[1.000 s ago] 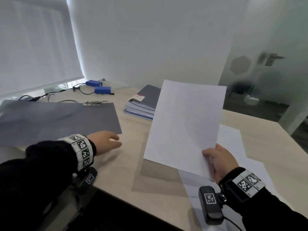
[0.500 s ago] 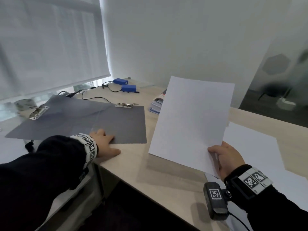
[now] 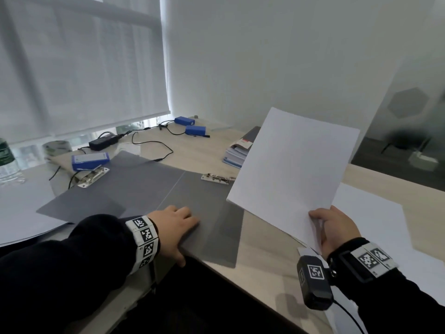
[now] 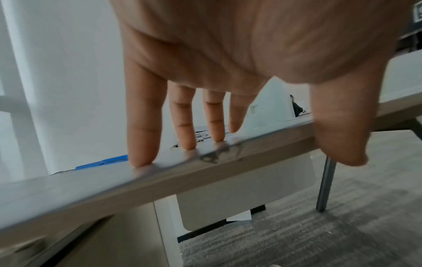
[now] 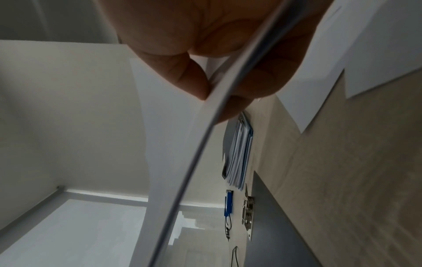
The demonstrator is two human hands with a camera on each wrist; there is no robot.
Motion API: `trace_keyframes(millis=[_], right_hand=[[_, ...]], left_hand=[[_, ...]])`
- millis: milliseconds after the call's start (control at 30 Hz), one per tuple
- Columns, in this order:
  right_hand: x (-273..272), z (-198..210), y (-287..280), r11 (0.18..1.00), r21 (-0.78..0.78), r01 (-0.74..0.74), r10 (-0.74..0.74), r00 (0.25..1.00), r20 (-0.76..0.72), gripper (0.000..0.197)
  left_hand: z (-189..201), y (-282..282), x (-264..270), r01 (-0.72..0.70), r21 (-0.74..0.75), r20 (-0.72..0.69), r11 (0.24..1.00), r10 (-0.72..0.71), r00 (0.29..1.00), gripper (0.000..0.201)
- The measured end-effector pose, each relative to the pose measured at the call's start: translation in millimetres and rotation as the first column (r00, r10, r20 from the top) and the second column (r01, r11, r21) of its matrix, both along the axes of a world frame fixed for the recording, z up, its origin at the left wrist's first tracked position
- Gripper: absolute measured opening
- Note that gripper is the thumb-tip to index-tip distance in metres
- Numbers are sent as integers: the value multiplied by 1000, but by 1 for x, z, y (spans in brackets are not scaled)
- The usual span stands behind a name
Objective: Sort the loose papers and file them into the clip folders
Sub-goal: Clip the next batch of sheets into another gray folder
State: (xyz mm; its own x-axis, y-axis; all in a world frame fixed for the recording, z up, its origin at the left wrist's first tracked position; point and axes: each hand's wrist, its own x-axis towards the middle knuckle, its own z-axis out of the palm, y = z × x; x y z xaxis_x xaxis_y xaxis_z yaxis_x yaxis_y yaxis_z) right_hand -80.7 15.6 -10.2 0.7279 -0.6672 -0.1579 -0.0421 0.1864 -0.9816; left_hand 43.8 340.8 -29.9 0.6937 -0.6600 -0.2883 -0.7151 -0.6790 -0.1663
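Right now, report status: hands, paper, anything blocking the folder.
Left hand flat on the open grey folder, steadying it. Right hand pinches the white sheets, lifted clear of the desk. Folder clip unobstructed.

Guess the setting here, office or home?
Most likely an office or meeting room. A long wood-top desk holds an open grey clip folder and a stack of filed folders, a roller blind covers the window, and a frosted glass partition stands to the right.
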Motion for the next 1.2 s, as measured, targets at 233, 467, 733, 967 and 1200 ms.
trace_keyframes(millis=[233,467,733,967,1200], right_hand=[[-22,2,-21,990,100,95,-102,993,66,16],[-49,12,-42,969,185,166,-187,977,103,9],[-96,46,-62,949,122,292,-314,917,248,17],[-128,59,-68,942,38,333,-330,900,285,19],[-134,37,-81,953,52,297,-301,928,219,27]], left_hand=[[28,-5,-5,30,-297,35,954,-20,999,51],[42,-37,-34,42,-628,123,777,46,991,73],[43,-141,-83,259,-510,177,820,-195,965,38],[19,-241,-133,303,-347,8,888,-320,947,20],[24,-253,-151,308,-324,-167,894,-375,912,66]])
